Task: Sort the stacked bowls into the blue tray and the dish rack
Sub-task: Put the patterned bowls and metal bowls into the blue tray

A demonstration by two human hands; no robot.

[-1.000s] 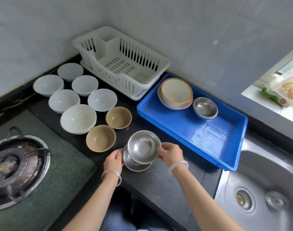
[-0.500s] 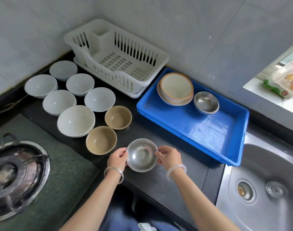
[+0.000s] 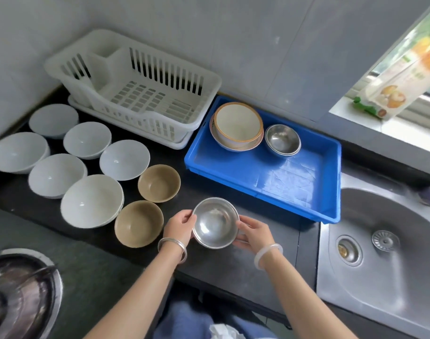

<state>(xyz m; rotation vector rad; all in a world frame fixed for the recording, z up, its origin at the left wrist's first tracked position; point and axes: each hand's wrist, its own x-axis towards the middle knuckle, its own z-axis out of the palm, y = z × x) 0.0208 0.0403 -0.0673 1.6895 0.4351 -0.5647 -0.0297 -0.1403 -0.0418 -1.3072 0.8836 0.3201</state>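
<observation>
A stack of steel bowls [image 3: 215,222] sits on the black counter near its front edge. My left hand [image 3: 179,227] grips its left rim and my right hand [image 3: 251,232] grips its right rim. The blue tray [image 3: 306,192] lies behind to the right; it holds a stack of orange-rimmed bowls [image 3: 237,124] and a small steel bowl stack [image 3: 282,139] at its far end. The white dish rack [image 3: 135,89] stands with nothing in it at the back. Two tan bowls [image 3: 159,182] [image 3: 138,222] and several white bowls [image 3: 91,200] sit to the left.
A steel sink [image 3: 380,253] lies at the right. A gas hob with a dark pan [image 3: 18,294] is at the lower left. A packet [image 3: 402,77] leans on the window sill at the upper right. Grey tiled walls close the back.
The upper steel bowl, held lifted and tilted a second ago, has come down onto the stack. Both hands stay on the rims.
</observation>
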